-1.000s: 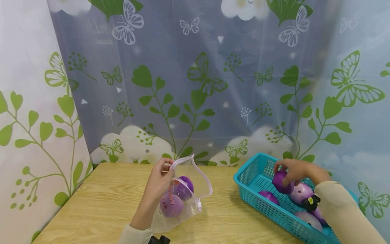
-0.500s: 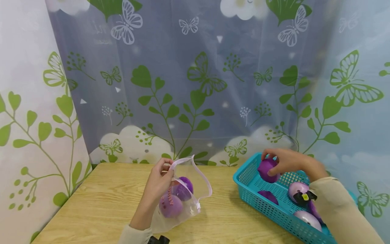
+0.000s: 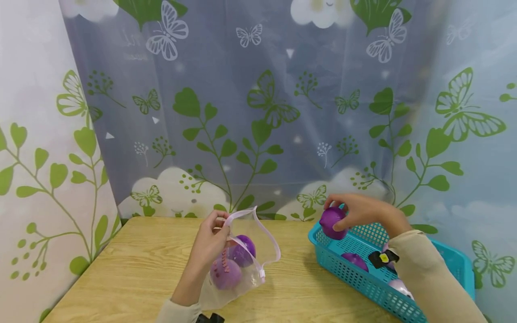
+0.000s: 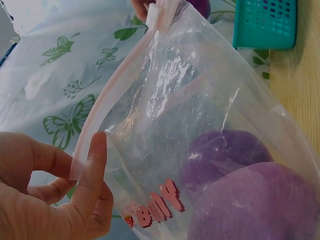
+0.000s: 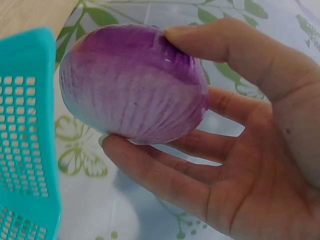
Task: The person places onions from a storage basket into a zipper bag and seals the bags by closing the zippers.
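My left hand (image 3: 211,240) pinches the pink-edged rim of a clear zip bag (image 4: 165,95), whose mouth gapes on the side toward the basket. Two round purple onions lie inside it: a paler one (image 3: 226,273) in front of a darker one (image 3: 243,251). Red lettering is printed on the bag. Over the left end of the teal basket (image 3: 343,264), my right hand (image 3: 359,211) grips a purple onion (image 5: 135,85) between thumb and fingers. In the right wrist view that onion fades from deep purple to whitish.
Inside the basket remain a dark purple onion (image 3: 355,260) and a pale one (image 3: 400,287); my right sleeve (image 3: 428,269) covers part of the rest. Everything stands on a wooden table (image 3: 121,260). A patterned curtain (image 3: 282,157) hangs along the table's back edge.
My right hand has lifted the purple onion from among the others and carried it left and up, to the basket's left end. The left hand and bag have stayed put.
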### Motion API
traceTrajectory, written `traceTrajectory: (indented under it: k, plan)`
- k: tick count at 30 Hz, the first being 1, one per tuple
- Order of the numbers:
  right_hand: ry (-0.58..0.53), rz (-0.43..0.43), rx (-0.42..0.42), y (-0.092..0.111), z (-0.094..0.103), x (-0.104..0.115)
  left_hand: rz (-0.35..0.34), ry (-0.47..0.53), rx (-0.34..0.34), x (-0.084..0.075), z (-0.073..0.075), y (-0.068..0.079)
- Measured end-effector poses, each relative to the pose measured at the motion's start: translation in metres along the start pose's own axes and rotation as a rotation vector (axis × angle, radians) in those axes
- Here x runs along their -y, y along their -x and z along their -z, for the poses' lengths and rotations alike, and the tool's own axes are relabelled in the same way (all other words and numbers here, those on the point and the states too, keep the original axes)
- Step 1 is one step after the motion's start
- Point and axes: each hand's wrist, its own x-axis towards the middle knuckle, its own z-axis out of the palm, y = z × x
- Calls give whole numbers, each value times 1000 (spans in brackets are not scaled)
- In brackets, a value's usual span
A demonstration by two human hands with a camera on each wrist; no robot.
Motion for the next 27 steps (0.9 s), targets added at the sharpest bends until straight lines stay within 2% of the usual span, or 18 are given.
traceTrajectory:
  k: [12, 27]
  plan:
    - [17, 73, 3, -24, -7, 28, -4, 8, 4, 1, 1, 0]
    - [-44, 129, 33, -49, -25, 51, 2, 13, 1, 1, 0, -1]
